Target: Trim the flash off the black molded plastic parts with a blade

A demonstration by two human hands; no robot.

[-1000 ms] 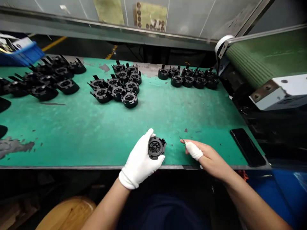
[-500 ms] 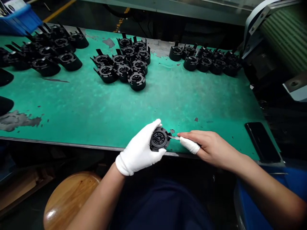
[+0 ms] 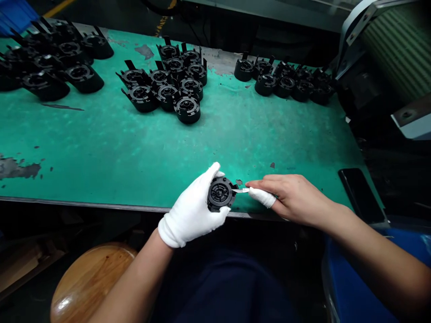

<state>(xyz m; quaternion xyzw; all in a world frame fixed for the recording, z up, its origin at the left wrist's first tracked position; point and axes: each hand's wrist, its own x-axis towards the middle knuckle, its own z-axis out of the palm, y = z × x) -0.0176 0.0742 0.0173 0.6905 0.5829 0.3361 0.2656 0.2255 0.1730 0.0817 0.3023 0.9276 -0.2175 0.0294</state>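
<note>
Left hand [image 3: 193, 211]: snug white fabric glove [image 3: 188, 220], cuff ending at the wrist | Right hand [image 3: 292, 197]: ungloved, white finger wrap [image 3: 264, 197] on one fingertip | Forearms [image 3: 370, 264]: bare | Lap: dark navy clothing [image 3: 229, 287]

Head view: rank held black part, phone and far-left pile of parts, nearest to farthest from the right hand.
1. Held black part, just left of the right hand, at its blade.
2. Phone, farther right, near front edge.
3. Far-left pile, back left corner.
</note>
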